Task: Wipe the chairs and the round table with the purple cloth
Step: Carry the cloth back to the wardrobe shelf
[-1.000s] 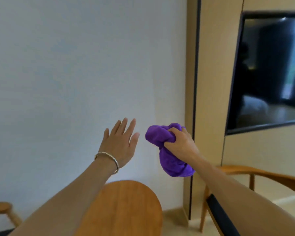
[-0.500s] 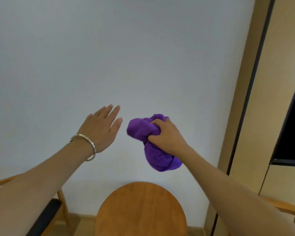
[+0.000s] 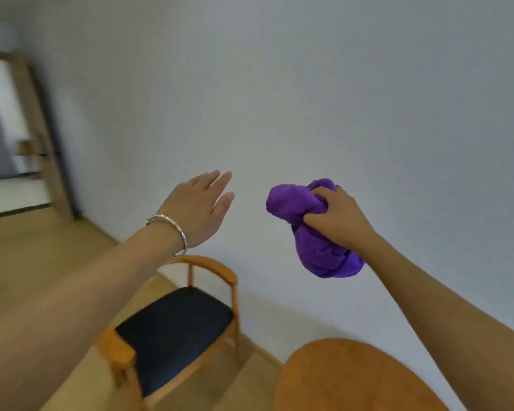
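My right hand [image 3: 337,218] grips the bunched purple cloth [image 3: 312,232] in mid-air in front of the white wall. My left hand [image 3: 199,209], with a silver bracelet at the wrist, is held out flat with straight fingers and holds nothing. Below it stands a wooden chair [image 3: 172,330] with a dark seat pad and curved armrests. The round wooden table [image 3: 350,378] shows at the bottom right, under my right forearm. Both hands are well above the chair and the table.
A tall wood-framed mirror [image 3: 39,134] leans against the wall at the far left. Wooden floor [image 3: 36,253] runs from the mirror to the chair. The white wall [image 3: 309,99] fills the background.
The view has swung left: the TV and wood panel on the right are gone, and the left chair and the mirror have come into view. Both hands keep their poses.
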